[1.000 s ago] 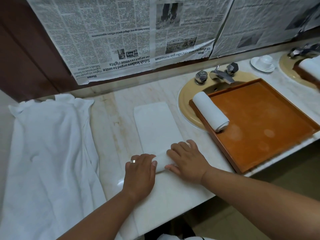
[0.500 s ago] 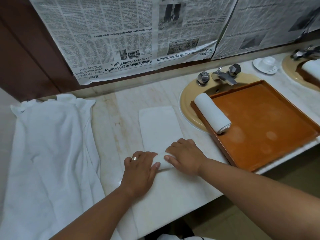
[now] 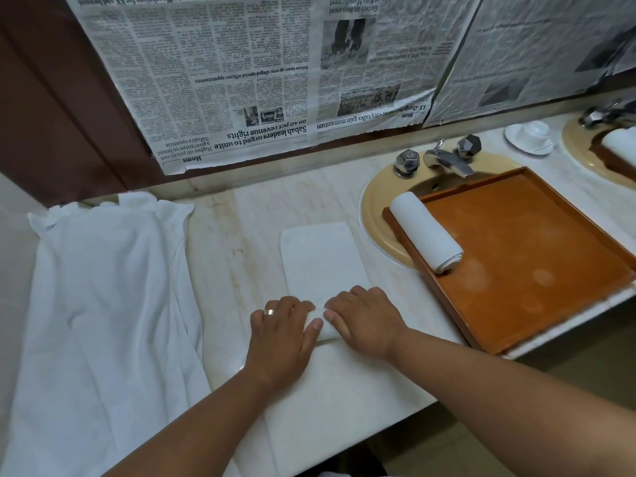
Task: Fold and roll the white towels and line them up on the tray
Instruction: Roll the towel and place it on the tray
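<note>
The step in hand is the rolling of the second towel: a folded towel [image 3: 321, 259] lies as a narrow strip on the marble counter [image 3: 241, 242], left of the sink [image 3: 375, 215], with its near end already wound into a short roll. The left hand [image 3: 282, 333] and the right hand [image 3: 364, 318] lie side by side, palms down on that roll. Their fingers curve over its far side, and the left thumb rests on its near side. One rolled towel [image 3: 425, 230] already lies along the left edge of the brown tray [image 3: 537, 270], which sits across the sink. A heap of loose white towels [image 3: 103, 304] waits at the far left. The next move likely calls for even pressure from both hands, pushing the roll straight away along the strip so its ends stay flush, then a lift to the tray beside the first roll. Compared with a second ago, the hands and the roll have travelled farther from the near edge, and the flat stretch ahead looks shorter. The towel on the tray has not moved.
</note>
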